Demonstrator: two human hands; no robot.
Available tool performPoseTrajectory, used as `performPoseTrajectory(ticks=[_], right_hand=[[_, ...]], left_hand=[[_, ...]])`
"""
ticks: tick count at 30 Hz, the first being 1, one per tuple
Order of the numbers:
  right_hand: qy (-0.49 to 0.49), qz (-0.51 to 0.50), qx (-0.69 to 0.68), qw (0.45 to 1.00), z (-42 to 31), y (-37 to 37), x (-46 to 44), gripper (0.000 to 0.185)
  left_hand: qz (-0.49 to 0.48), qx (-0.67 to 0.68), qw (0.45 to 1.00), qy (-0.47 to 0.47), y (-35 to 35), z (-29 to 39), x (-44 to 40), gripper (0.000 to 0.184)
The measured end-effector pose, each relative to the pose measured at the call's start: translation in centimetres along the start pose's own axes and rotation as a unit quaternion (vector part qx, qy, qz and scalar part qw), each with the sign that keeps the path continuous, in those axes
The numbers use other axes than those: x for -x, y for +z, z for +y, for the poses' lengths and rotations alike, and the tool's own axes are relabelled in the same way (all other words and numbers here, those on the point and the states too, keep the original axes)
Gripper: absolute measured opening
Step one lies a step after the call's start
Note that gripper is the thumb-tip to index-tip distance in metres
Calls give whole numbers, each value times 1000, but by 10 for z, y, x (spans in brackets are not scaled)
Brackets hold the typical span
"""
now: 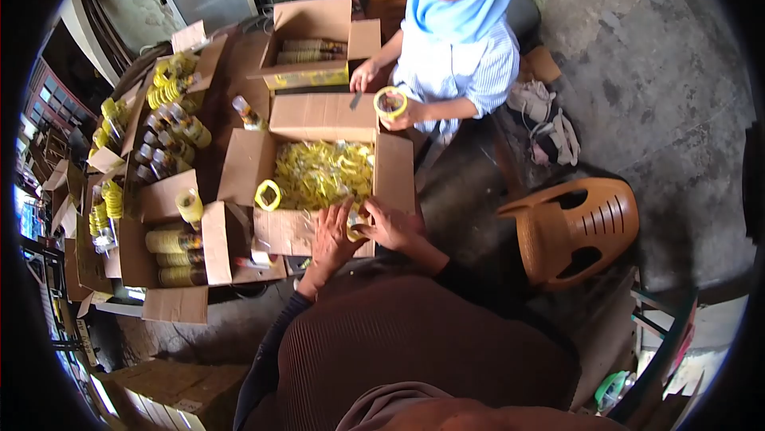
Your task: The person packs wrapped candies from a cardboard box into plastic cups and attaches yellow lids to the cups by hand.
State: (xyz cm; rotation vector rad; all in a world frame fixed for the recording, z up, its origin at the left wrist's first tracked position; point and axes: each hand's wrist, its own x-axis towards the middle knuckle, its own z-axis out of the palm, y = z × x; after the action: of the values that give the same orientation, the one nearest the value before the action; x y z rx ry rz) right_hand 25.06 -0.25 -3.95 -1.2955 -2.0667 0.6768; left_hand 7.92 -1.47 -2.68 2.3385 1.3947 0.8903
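Over the near flap of an open cardboard box, my left hand (331, 237) and my right hand (389, 228) come close together. Between their fingers is a small yellow-and-clear plastic piece (355, 225), partly hidden, its exact kind unclear. The fingers of both hands are bent around its sides. Just beyond, the box (238, 166) holds a heap of yellow and clear plastic pieces (323, 172). A yellow ring-shaped roll (268, 195) rests at the box's left near corner, apart from my left hand.
Across the table a person (458, 56) holds a yellow-rimmed tub (390, 103). Cartons with yellow-labelled bottles (177, 258) stand at left, near more bottles (171, 140). Another carton (307, 76) is at the back. An orange plastic chair (578, 228) lies on the right.
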Motion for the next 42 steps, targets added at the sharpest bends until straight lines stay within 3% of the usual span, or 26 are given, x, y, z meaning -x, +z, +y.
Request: performPoseTrajectory(ticks=[7,9,15,20,22,23,26,27,29,32,37,38,42], right_hand=[[13,47,-20,999,8,-1,4,34],[13,39,-24,999,12,-2,1,30],[-3,48,-5,999,18,-3,-9,20],[-60,13,-12,998,3,-3,-19,15],[-80,-17,18,996,-3,0,-24,15],[-90,-24,15,996,-7,0,-27,15],[-135,-57,46,988,-14,4,-39,16],[-146,-63,42,986,-12,9,-43,16],[-137,-126,56,981,-10,18,-48,17],[-140,-130,22,981,-24,27,-57,17],[-64,-93,-20,993,-37,56,-78,15],[-34,-141,-8,989,-33,63,-86,21],[-30,-43,-99,994,-42,84,-100,26]], left_hand=[[-16,-31,999,-12,10,20,-2,88],[-48,-49,997,-31,7,22,-1,95],[-50,122,991,-30,2,-7,-4,106],[-103,106,988,-49,-5,-32,-2,104],[-196,131,967,-93,4,-48,5,90],[-187,128,969,-101,6,-54,9,90],[-221,245,940,-87,-2,-57,11,65],[-245,269,923,-127,-14,-54,10,59],[-255,276,919,-122,-22,-64,15,57],[-227,252,936,-94,-36,-74,21,56],[-177,242,946,-120,-63,-82,25,54],[-165,229,948,-146,-68,-82,24,57],[-111,174,967,-151,-78,-94,21,54]])
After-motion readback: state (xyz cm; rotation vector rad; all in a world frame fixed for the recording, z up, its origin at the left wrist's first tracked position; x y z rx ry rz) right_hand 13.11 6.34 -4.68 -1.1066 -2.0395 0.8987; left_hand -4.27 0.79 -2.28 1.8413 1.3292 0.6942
